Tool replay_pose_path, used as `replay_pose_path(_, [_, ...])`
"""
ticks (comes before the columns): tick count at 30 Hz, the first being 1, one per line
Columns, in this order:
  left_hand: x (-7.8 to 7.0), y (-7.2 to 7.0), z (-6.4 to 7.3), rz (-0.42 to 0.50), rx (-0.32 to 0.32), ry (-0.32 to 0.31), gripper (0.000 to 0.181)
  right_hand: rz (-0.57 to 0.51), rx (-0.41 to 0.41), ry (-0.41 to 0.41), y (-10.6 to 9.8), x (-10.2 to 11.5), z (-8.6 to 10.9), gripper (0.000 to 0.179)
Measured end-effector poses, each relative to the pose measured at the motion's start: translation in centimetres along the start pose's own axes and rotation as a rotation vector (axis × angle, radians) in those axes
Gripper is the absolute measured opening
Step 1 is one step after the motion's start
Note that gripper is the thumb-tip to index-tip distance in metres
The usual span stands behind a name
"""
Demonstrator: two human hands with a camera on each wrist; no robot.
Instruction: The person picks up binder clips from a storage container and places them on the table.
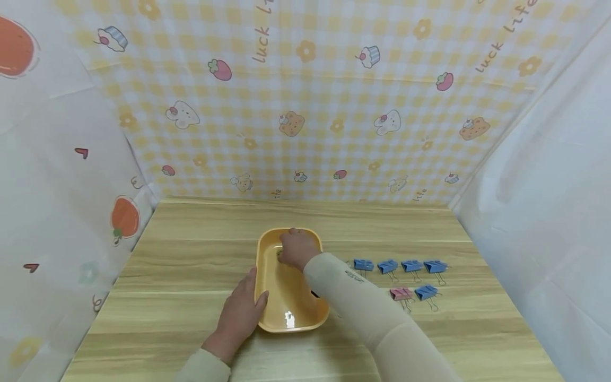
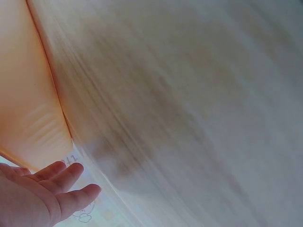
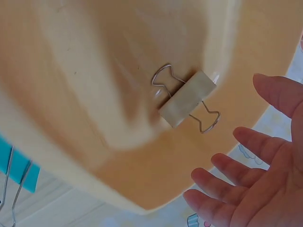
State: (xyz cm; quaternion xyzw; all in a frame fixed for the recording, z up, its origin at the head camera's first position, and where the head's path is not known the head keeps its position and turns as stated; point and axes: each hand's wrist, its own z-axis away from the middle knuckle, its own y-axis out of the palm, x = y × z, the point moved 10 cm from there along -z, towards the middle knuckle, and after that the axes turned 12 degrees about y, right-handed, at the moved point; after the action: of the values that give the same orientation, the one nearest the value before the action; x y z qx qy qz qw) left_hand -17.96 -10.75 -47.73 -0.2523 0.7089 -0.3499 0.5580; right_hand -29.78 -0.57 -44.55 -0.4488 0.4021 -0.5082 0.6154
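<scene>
A yellow plastic basin stands on the table. Inside it, near one end, lies a pale yellowish binder clip with both wire handles spread out; the head view shows only a sliver of it beside the fingers. My right hand reaches over the far part of the basin. In the right wrist view its fingers are apart from the clip, with nothing between them. Along the basin's left side lies my left hand, thumb at the rim and fingers extended by the outer wall.
To the right of the basin, several blue binder clips form a row. In front of them sit a pink binder clip and another blue one. My right sleeve crosses the basin's right rim. A patterned cloth hangs behind the table.
</scene>
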Motion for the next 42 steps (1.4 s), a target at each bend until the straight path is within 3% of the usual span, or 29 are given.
replay_pose_path(15, [0.0,0.0,0.0,-0.009,0.006,-0.005,0.065,-0.086,0.023,0.065,0.6,0.7,-0.4,0.042])
replay_pose_path(42, [-0.1,-0.1,0.1,-0.013,-0.023,0.014,0.064,-0.028,0.06,0.107,2.7,1.2,-0.8,0.033])
